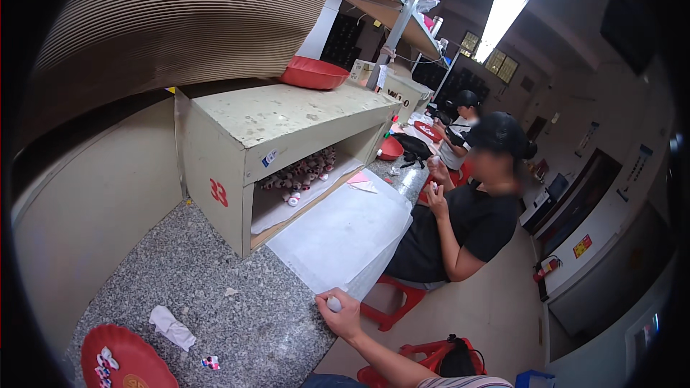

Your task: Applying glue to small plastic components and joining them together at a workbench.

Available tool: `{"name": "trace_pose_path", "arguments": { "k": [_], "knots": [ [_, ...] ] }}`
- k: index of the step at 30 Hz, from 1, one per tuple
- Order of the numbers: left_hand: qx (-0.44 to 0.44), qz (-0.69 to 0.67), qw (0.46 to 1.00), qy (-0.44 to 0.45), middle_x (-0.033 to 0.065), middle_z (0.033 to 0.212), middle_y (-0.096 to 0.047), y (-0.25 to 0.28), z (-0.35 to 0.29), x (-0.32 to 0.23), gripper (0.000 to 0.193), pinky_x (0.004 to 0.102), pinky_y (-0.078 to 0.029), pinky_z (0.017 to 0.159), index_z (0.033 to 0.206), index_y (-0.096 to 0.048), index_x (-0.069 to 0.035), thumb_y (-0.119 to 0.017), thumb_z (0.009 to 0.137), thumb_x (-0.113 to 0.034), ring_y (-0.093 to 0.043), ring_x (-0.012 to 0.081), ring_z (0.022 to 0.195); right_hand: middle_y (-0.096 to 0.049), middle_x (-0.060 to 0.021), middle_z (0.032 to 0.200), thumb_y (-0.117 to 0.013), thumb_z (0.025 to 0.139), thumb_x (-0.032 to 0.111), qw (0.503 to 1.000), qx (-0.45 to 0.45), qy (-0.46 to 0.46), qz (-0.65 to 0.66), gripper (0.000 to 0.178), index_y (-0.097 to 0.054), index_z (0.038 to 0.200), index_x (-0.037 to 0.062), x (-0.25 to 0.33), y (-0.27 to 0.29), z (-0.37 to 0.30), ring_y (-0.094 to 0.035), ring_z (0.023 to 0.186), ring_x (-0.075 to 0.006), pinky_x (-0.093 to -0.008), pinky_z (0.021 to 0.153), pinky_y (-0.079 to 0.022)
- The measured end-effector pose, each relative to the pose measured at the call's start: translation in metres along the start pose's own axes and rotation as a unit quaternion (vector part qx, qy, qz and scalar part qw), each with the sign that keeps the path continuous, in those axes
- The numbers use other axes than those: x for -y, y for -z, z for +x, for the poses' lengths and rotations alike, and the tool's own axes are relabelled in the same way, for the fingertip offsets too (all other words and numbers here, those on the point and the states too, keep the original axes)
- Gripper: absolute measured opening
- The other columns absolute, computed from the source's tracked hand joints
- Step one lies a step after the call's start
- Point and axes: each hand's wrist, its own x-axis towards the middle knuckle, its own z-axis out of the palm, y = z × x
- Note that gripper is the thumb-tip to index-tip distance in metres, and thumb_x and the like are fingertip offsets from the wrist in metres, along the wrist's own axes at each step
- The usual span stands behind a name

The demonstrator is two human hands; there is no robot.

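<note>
My right hand (343, 314) rests at the edge of the speckled granite table (237, 316), its fingers wrapped round a small whitish, rounded object (334, 305). Most of that object is hidden in the fist, so its kind cannot be told. My left hand is out of the picture. At the lower left, a red scalloped plate (133, 345) carries several small white figurines (106, 363) with pink and dark marks. Another small figurine (210, 363) lies on the granite, near a crumpled white tissue (172, 328). White paper sheets (338, 226) cover the table beyond my hand.
A cream wooden box shelf (215, 201) stands on the table, with many figurines (302, 176) inside and a red bowl (314, 73) on top. To the right, a co-worker in black (460, 230) sits on a red stool (395, 305). Another red stool (424, 356) stands nearer.
</note>
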Motion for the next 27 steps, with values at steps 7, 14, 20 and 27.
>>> {"name": "trace_pose_path", "arguments": {
  "k": [7, 14, 20, 27],
  "knots": [
    [-0.069, 0.015, 0.997, 0.022, -0.0021, 0.068, -0.043, -0.002, -0.002, -0.008, 0.028, 0.0282, -0.031, 0.053, 0.061, -0.031, -0.017, -0.035, 0.088, -0.012, -0.043, 0.0102, 0.059, -0.064, -0.0099, 0.071, -0.067, 0.073, 0.011, 1.0, 0.001, -0.008, -0.006, 0.01, -0.062, 0.075, 0.0022, 0.003, 0.001, 0.003, -0.063, 0.065, -0.0195, -0.0278, 0.059, -0.048],
    [-0.058, 0.067, 0.996, 0.031, -0.0015, 0.071, -0.046, -0.003, -0.003, -0.008, 0.022, 0.0315, -0.034, 0.056, 0.066, -0.037, -0.018, -0.036, 0.088, -0.017, -0.045, 0.013, 0.061, -0.064, -0.01, 0.071, -0.067, 0.073, 0.011, 1.0, -0.003, -0.014, 0.003, 0.01, -0.062, 0.074, 0.002, 0.003, -0.001, 0.003, -0.063, 0.064, -0.0198, -0.0278, 0.059, -0.048],
    [-0.058, 0.113, 0.992, 0.009, -0.001, 0.073, -0.048, -0.006, -0.006, -0.005, 0.018, 0.0343, -0.037, 0.058, 0.071, -0.042, -0.018, -0.038, 0.088, -0.021, -0.047, 0.0154, 0.063, -0.064, -0.0103, 0.071, -0.067, 0.073, 0.011, 1.0, -0.014, 0.0, -0.002, 0.01, -0.061, 0.074, 0.0024, -0.001, 0.001, 0.002, -0.063, 0.065, -0.0208, -0.0284, 0.059, -0.048],
    [0.026, 0.236, 0.968, -0.084, -0.0004, 0.076, -0.05, -0.003, -0.021, 0.005, 0.017, 0.0375, -0.04, 0.061, 0.077, -0.049, -0.018, -0.039, 0.089, -0.025, -0.05, 0.0182, 0.066, -0.063, -0.0112, 0.071, -0.067, 0.073, 0.012, 1.0, -0.019, 0.001, 0.022, 0.011, -0.061, 0.074, 0.0024, 0.0, 0.0, 0.0, -0.063, 0.066, -0.0227, -0.0292, 0.059, -0.048]
  ]
}}
